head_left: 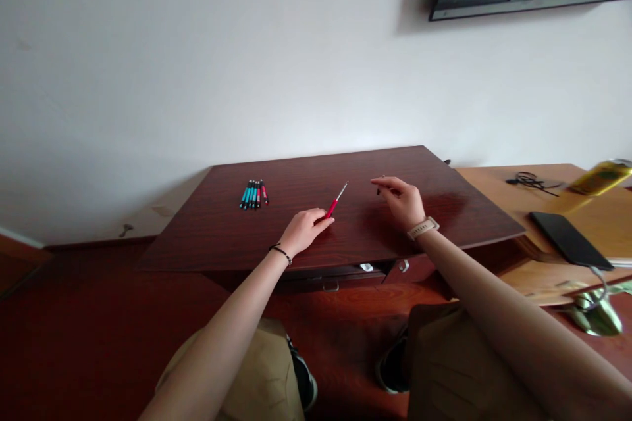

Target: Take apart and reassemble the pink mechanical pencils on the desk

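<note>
- Pale letters run along the lower frame of the TV, but they are too blurred for me to read surely; any print on the yellow can is smeared too
- My left hand is closed around the red pen, above the near half of the dark table
- The pen has a glossy red barrel and a thin, silvery front, tilted up and away to the right
- My right hand pinches a small dark piece between thumb and fingers, apart from the pen
- My fingers cover most of that piece, so I can't tell what it is; my left palm hides the pen's lower end
- Teal pens lie side by side at the left, red ones beside them
- The TV is cut off at the top and right
</note>
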Motion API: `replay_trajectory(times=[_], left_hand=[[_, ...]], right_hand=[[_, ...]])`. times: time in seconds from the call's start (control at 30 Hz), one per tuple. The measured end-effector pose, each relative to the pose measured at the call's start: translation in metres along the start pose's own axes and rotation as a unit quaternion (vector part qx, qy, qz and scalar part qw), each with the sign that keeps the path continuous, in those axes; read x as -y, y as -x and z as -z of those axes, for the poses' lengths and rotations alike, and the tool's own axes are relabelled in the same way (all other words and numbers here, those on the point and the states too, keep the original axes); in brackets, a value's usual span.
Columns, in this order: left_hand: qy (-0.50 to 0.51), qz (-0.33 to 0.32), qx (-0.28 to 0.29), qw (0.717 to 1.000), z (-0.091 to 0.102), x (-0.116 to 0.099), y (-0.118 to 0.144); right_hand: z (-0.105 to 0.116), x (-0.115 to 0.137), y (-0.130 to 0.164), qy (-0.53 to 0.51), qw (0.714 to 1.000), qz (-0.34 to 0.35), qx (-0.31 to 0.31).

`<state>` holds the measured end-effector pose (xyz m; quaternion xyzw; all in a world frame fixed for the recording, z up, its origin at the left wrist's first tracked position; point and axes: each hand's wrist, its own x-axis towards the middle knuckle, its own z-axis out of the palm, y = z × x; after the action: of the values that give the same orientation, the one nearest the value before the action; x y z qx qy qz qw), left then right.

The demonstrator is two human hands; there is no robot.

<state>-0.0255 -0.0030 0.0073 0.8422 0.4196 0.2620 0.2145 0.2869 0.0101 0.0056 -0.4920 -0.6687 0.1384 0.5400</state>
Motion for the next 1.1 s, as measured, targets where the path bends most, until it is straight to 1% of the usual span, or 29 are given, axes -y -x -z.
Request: replay_trajectory(times=[0.1,0.17,0.27,0.4,0.5,0.7,0.83,1.0,1.1], left_hand=[[-0.011,-0.008,0.0,1.0,-0.002,0.001,-0.001],[-0.017,-0.013,0.002,1.0,-0.002,0.001,-0.002],[-0.019,-0.013,0.008,1.0,-0.003,0.001,-0.002],[-0.014,-0.011,0.009,1.0,-0.003,0.0,0.0],[-0.013,-0.008,0.006,1.0,-0.003,0.0,0.0],[-0.007,-0.004,0.006,1.0,-0.003,-0.002,-0.001],[-0.007,-0.007,0.001,1.0,-0.003,-0.002,0.0],[-0.005,-0.009,0.002,1.0,-0.004,-0.001,0.0],[-0.014,-0.008,0.002,1.0,-0.004,0.0,0.0]], right_hand=[[-0.01,0.024,-0.007,-0.131,0.99,-0.03,-0.048],[-0.016,0.041,-0.011,-0.184,0.981,-0.037,-0.053],[-0.019,0.062,-0.014,-0.231,0.971,-0.036,-0.052],[-0.021,0.08,-0.015,-0.233,0.971,-0.023,-0.049],[-0.024,0.084,-0.015,-0.227,0.972,-0.02,-0.049],[-0.024,0.083,-0.013,-0.222,0.971,-0.024,-0.082],[-0.023,0.08,-0.01,-0.219,0.973,-0.023,-0.064],[-0.027,0.078,-0.005,-0.205,0.978,-0.01,-0.035],[-0.029,0.079,-0.005,-0.19,0.981,0.01,-0.047]])
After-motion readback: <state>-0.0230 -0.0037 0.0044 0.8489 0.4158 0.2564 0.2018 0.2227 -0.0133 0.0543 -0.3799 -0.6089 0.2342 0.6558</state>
